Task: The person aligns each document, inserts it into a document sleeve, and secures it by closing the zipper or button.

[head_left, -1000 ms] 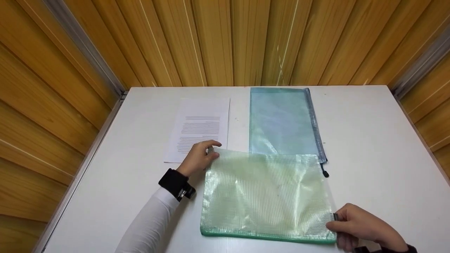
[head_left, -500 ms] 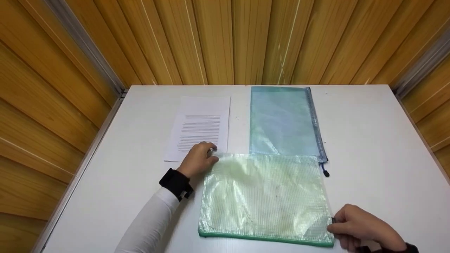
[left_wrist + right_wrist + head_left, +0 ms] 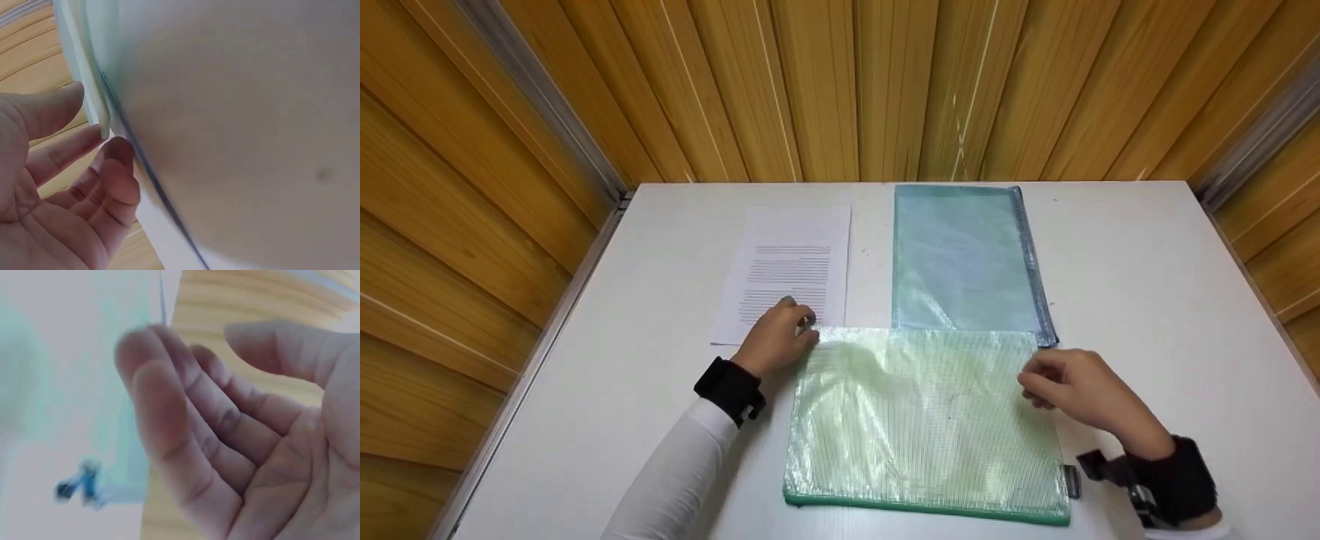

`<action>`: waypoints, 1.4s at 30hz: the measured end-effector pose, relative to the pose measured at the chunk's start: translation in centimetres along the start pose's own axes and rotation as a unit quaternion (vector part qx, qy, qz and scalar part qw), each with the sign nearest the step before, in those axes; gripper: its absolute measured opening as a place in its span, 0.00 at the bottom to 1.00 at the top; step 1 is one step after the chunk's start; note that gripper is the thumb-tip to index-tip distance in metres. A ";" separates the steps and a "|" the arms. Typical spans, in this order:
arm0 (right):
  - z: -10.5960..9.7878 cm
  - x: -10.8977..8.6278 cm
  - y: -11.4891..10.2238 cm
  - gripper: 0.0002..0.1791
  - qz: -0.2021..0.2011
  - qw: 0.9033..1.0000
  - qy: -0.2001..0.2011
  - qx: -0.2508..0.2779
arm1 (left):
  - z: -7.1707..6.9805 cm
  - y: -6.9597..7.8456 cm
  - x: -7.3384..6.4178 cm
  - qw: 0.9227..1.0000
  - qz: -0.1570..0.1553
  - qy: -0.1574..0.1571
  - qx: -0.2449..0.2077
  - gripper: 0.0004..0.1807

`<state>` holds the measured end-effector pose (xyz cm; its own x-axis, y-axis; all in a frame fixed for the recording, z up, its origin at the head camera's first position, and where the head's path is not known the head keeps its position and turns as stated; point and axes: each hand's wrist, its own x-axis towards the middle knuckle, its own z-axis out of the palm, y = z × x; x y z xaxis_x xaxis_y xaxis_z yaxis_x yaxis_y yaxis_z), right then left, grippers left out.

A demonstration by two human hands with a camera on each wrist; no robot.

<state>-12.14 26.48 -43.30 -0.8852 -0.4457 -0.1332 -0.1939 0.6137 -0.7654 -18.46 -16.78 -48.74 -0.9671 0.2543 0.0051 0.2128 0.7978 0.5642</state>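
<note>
A translucent green mesh zipper pouch (image 3: 930,427) lies at the front of the white table, its green edge nearest the person. My left hand (image 3: 776,337) holds its far left corner. In the left wrist view, the pouch's pale edge (image 3: 93,73) passes between the thumb and the curled fingers. Over the far right part of that pouch hovers my right hand (image 3: 1084,390), loosely curved with nothing in it. A dark tab (image 3: 1071,481) sticks out at the pouch's near right corner. Behind lies a blue zipper pouch (image 3: 964,259), partly covered by the green one.
Printed paper sheets (image 3: 791,262) lie at the back left, partly behind the left hand. The blue pouch's zipper strip (image 3: 1035,274) runs down its right side. Wood-patterned walls (image 3: 877,90) close off the back and sides of the table (image 3: 1170,300).
My right hand has let go of the tab at the near right corner and moved up along the pouch's right side. The left hand stays at the far left corner; the green pouch shifted slightly.
</note>
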 end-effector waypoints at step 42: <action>12.7 20.3 -7.6 0.16 0.170 0.853 0.032 0.493 | -1.7 -1.1 -0.5 0.996 0.003 -0.036 0.084 0.29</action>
<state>-23.26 4.50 -48.22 -0.8470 -0.2958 -0.4417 0.4996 -0.1589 -0.8516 -18.40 -18.70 -47.96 -0.9547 0.2927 -0.0543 0.2444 0.8748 0.4183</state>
